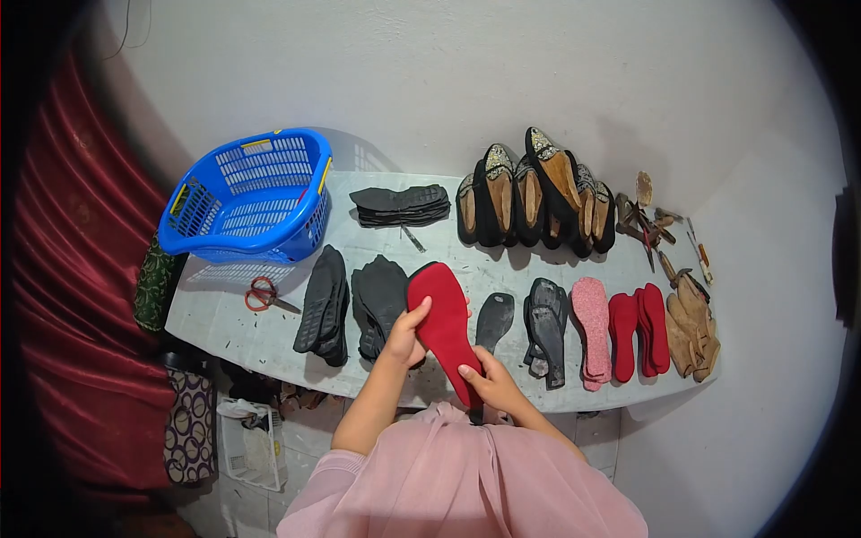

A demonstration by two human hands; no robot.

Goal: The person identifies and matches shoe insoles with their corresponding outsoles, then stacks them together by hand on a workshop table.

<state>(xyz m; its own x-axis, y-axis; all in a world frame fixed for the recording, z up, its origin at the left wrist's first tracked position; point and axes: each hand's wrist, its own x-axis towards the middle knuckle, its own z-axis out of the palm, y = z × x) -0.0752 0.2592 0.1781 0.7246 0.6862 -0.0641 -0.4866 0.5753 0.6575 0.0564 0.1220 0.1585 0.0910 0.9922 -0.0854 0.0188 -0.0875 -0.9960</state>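
I hold a red shoe insole [439,309] with a dark edge along its toe, tilted above the front of the table. My left hand [409,337] grips the wide toe part, thumb on the red face. My right hand [493,378] is closed on the narrow heel part, thumb also on top. The fingers beneath are hidden. Behind my left hand stands a pile of black soles [377,291], with another black pile [323,309] left of it. Just past my right hand lies a single dark sole [496,318].
A blue basket [260,247] and orange-handled scissors [262,294] are at left. Behind lie stacked black soles [399,206] and several glittery black shoes [538,193]. Rightward sit strapped black soles [545,327], pink insoles [592,327], red insoles [623,336], tan pieces [692,327] and tools [650,229].
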